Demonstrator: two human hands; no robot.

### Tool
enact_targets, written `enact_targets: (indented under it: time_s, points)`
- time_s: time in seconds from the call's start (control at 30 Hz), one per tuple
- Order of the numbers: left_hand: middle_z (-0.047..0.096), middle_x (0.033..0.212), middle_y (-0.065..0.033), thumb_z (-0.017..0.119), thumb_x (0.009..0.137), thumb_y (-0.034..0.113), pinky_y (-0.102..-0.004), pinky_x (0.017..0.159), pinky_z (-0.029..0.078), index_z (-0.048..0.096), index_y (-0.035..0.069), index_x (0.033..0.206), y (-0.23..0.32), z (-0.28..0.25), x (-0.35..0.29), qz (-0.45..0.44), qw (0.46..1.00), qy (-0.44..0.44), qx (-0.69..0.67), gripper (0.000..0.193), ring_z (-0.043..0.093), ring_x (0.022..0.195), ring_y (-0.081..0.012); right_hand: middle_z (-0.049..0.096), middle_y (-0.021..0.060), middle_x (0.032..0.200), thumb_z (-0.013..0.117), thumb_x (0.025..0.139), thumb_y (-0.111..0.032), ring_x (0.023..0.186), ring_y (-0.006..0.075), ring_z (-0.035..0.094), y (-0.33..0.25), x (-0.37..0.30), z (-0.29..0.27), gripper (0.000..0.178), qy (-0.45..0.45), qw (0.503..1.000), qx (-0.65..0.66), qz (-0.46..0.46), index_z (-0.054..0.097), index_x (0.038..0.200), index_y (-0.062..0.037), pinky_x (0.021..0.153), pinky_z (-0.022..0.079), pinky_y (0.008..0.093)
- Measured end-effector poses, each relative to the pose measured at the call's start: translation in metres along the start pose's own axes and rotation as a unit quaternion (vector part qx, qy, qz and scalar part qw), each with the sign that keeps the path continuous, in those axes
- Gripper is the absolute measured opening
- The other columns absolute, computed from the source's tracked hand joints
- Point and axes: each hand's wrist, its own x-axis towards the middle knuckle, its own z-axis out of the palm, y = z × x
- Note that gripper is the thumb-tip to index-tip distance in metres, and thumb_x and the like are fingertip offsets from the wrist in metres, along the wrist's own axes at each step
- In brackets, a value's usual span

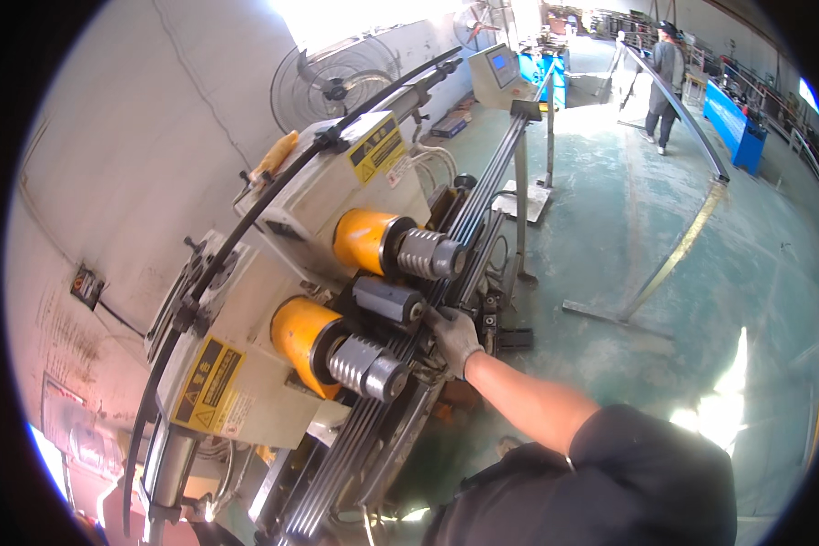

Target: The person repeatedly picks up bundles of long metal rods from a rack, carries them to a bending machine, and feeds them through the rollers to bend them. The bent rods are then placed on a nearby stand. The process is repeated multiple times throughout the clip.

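One gloved R hand (455, 338) mid-frame, forearm (532, 399) angled up-left from lower R; fingers by grey block (382, 298), ctr; tips hidden, can't tell if gripping; steel bars (337, 462) run to lower L.

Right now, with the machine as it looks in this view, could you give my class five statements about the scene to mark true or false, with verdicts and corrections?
1. The right hand wears a glove. True.
2. The upper cylindrical housing is blue. False: it is orange.
3. The right hand's fingers are near the dark grey block between the two ridged metal rollers. True.
4. The person in the background is sitting on the floor. False: that person is upright, on their feet.
5. A caged fan shows beyond the machine. True.
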Motion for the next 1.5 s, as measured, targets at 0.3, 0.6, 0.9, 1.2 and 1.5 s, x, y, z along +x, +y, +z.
enact_targets:
  time_s: [0.3, 0.6, 0.9, 1.2, 1.5]
  points:
    - [0.079, 0.085, -0.0152, 0.088, 0.094, 0.022, -0.0392, 0.061, 0.062, 0.080, -0.004, 0.102, -0.036, 0.038, 0.040, 0.455, 0.837, 0.243, -0.181, 0.029, 0.073, 0.067, -0.0296, 0.070, -0.0007, 0.089, 0.071, 0.110, -0.039, 0.079, 0.0086, 0.059, -0.009, -0.023, -0.050, 0.043, 0.037, 0.995, -0.096, -0.003, 0.079, 0.117, 0.0028, 0.071, 0.047, 0.0296]
    - [0.084, 0.103, -0.0154, 0.086, 0.087, 0.005, -0.0381, 0.082, 0.063, 0.079, -0.004, 0.120, 0.085, -0.011, -0.071, 0.169, 0.939, 0.084, -0.288, 0.035, 0.079, 0.092, -0.0253, 0.079, 0.0190, 0.116, 0.064, 0.112, -0.026, 0.104, 0.0285, 0.072, 0.031, -0.010, -0.072, 0.032, -0.033, 0.905, -0.369, -0.209, 0.077, 0.125, -0.0002, 0.093, 0.056, 0.0427]
    - [0.076, 0.132, -0.0175, 0.061, 0.116, 0.026, -0.0551, 0.111, 0.056, 0.071, 0.001, 0.130, -0.049, -0.042, -0.002, -0.152, 0.481, -0.110, -0.856, 0.031, 0.070, 0.121, -0.0371, 0.076, 0.0048, 0.117, 0.077, 0.107, -0.029, 0.103, 0.0162, 0.071, 0.129, -0.036, -0.186, 0.040, 0.029, 0.931, -0.354, 0.085, 0.076, 0.134, 0.0005, 0.087, 0.055, 0.0341]
    - [0.076, 0.108, -0.0038, 0.058, 0.114, 0.022, -0.0300, 0.078, 0.054, 0.074, 0.009, 0.115, -0.271, -0.072, 0.131, -0.191, 0.445, -0.050, -0.874, 0.021, 0.070, 0.093, -0.0151, 0.074, 0.0028, 0.095, 0.079, 0.102, -0.023, 0.081, 0.0219, 0.071, 0.271, -0.115, -0.291, 0.021, 0.015, 0.892, -0.383, 0.240, 0.077, 0.113, -0.0051, 0.070, 0.051, 0.0384]
    - [0.073, 0.127, -0.0115, 0.066, 0.106, 0.004, -0.0435, 0.110, 0.060, 0.063, 0.007, 0.144, -0.363, -0.056, 0.177, 0.078, 0.644, 0.034, -0.760, 0.038, 0.071, 0.121, -0.0263, 0.075, 0.0078, 0.113, 0.080, 0.100, -0.023, 0.096, 0.0252, 0.071, 0.293, -0.196, -0.252, 0.033, -0.008, 0.851, -0.453, 0.266, 0.073, 0.125, -0.0030, 0.084, 0.053, 0.0407]
